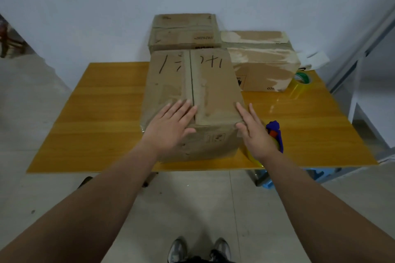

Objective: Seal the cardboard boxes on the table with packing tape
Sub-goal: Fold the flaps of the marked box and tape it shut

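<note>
A tall cardboard box (209,83) with black handwriting stands at the near middle of the wooden table (102,117). Its two top flaps meet at a centre seam. My left hand (171,126) lies flat and open on the near left of the box top, fingers reaching the seam. My right hand (254,132) is open against the box's near right corner and side. A blue tape dispenser (276,134) with a yellowish roll lies on the table just behind my right hand, partly hidden by it.
Another cardboard box (183,32) stands behind the front one. A torn, tape-marked box (263,64) stands at the back right. A tape roll (302,81) with a green core lies beside it. A blue stool (316,175) shows under the table's right side.
</note>
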`<action>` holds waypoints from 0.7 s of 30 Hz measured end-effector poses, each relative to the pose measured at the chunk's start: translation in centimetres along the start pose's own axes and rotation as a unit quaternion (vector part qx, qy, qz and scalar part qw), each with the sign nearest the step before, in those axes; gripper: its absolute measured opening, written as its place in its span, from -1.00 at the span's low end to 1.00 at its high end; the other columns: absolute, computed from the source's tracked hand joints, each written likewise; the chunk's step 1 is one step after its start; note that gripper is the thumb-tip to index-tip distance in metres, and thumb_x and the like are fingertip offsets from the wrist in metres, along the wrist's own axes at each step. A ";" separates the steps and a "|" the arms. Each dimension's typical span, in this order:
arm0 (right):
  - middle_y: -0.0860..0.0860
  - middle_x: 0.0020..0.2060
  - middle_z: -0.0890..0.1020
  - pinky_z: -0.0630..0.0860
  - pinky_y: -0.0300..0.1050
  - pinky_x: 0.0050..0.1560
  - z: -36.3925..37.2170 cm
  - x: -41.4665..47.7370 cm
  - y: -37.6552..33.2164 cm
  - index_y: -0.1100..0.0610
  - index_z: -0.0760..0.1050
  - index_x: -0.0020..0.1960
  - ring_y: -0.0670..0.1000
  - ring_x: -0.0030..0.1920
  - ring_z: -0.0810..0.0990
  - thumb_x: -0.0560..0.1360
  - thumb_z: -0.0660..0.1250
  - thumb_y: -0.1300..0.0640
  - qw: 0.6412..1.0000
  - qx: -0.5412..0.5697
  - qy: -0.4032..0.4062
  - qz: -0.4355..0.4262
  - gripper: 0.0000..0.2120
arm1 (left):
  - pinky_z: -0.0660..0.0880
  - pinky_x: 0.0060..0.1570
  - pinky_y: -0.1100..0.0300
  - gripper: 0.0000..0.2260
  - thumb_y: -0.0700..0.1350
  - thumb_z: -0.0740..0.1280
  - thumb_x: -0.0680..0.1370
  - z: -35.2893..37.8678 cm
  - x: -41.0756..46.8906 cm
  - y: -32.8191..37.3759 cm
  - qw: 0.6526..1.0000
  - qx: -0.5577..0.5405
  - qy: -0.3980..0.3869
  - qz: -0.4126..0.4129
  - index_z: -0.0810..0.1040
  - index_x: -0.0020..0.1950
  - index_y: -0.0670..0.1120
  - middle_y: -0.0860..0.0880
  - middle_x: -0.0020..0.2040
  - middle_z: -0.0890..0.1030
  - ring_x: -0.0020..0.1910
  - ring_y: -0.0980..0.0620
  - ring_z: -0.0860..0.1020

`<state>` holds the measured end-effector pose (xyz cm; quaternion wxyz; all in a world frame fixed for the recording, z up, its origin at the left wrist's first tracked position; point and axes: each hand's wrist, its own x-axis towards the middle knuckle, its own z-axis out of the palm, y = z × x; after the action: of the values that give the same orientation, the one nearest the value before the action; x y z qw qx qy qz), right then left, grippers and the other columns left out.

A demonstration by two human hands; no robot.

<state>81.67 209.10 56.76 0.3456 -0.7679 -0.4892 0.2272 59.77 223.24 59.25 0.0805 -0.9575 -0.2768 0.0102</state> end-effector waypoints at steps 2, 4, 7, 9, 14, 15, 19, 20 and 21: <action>-0.11 0.54 -0.05 0.06 -0.14 0.27 0.6 -0.4 -0.4 -0.35 0.04 0.47 -0.01 0.51 0.00 0.61 0.03 -0.13 0.999 0.042 0.030 0.011 -0.55 | -0.19 0.45 0.09 -0.44 0.26 -0.39 0.47 0.3 -1.9 -2.1 0.999 -0.008 -0.004 -0.032 -0.31 0.44 0.11 0.04 0.52 -0.17 0.52 0.02 -0.16; -0.05 0.55 0.00 0.02 -0.16 0.30 1.1 -0.6 -0.9 -0.30 0.06 0.48 -0.05 0.51 -0.04 0.62 0.04 -0.09 0.996 0.069 0.048 0.027 -0.56 | -0.17 0.45 0.08 -0.45 0.26 -0.36 0.47 0.4 -3.4 -3.6 0.998 -0.020 -0.009 -0.056 -0.27 0.45 0.16 0.05 0.54 -0.10 0.52 0.01 -0.12; -0.03 0.54 0.05 0.00 -0.10 0.41 1.6 -1.0 -1.7 -0.24 0.05 0.50 -0.05 0.52 -0.05 0.64 0.03 -0.04 0.994 0.081 0.065 0.037 -0.55 | -0.16 0.45 0.08 -0.45 0.27 -0.34 0.47 0.7 -4.8 -5.1 0.997 -0.042 -0.013 -0.071 -0.24 0.45 0.21 0.07 0.54 -0.10 0.52 0.02 -0.14; -0.02 0.54 0.08 0.05 0.06 0.49 1.7 -1.3 -2.3 -0.16 0.02 0.53 -0.01 0.53 -0.01 0.65 0.03 -0.02 0.993 0.083 0.073 0.045 -0.53 | -0.16 0.45 0.08 -0.46 0.27 -0.29 0.48 0.9 -5.6 -5.8 0.996 -0.061 -0.011 -0.069 -0.21 0.45 0.20 0.06 0.55 -0.08 0.52 0.02 -0.13; 0.01 0.55 -0.07 -0.02 0.06 0.50 4.0 -2.8 -5.6 -0.02 -0.26 0.55 0.04 0.53 -0.11 0.62 0.03 -0.12 0.962 0.103 0.207 0.141 -0.35 | -0.22 0.44 0.08 -0.51 0.16 -0.03 0.59 0.4 -7.0 -6.4 0.995 -0.085 0.038 -0.045 0.08 0.51 0.10 0.04 0.53 0.09 0.52 -0.02 -0.12; 0.04 0.55 -0.13 -0.05 0.04 0.49 5.1 -3.2 -6.8 0.01 -0.31 0.54 0.06 0.53 -0.14 0.60 0.06 -0.16 0.948 0.144 0.230 0.168 -0.28 | -0.23 0.44 0.09 -0.52 0.14 0.03 0.60 0.2 -7.2 -6.2 0.994 -0.090 0.049 -0.030 0.14 0.51 0.08 0.05 0.52 0.11 0.50 0.00 -0.14; 0.06 0.55 -0.12 0.06 0.15 0.48 9.7 -3.3 -11.5 0.05 -0.40 0.51 0.14 0.53 -0.03 0.50 0.16 -0.30 0.907 0.278 0.168 0.269 -0.08 | -0.33 0.41 0.19 -0.51 0.15 0.15 0.58 -0.5 -8.3 -4.9 0.990 -0.124 0.055 0.046 0.22 0.49 0.05 0.08 0.50 0.16 0.47 0.06 -0.18; 0.07 0.55 -0.09 0.11 0.14 0.46 10.6 -3.1 -12.3 0.06 -0.42 0.50 0.15 0.52 0.03 0.50 0.19 -0.28 0.906 0.284 0.156 0.271 -0.05 | -0.35 0.40 0.20 -0.49 0.18 0.14 0.58 -0.6 -8.5 -4.4 0.989 -0.120 0.049 0.070 0.20 0.49 0.05 0.10 0.50 0.14 0.47 0.08 -0.18; 0.08 0.55 -0.07 0.13 0.09 0.46 11.3 -3.1 -12.9 0.08 -0.42 0.50 0.15 0.51 0.06 0.51 0.23 -0.23 0.911 0.275 0.156 0.265 -0.04 | -0.37 0.40 0.20 -0.47 0.21 0.11 0.57 -0.7 -8.6 -4.0 0.988 -0.114 0.041 0.096 0.18 0.50 0.05 0.10 0.50 0.12 0.47 0.09 -0.19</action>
<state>64.97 213.42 59.12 0.5424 -0.7694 -0.1258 0.3131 50.41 221.93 60.38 -0.0188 -0.9823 -0.1789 -0.0529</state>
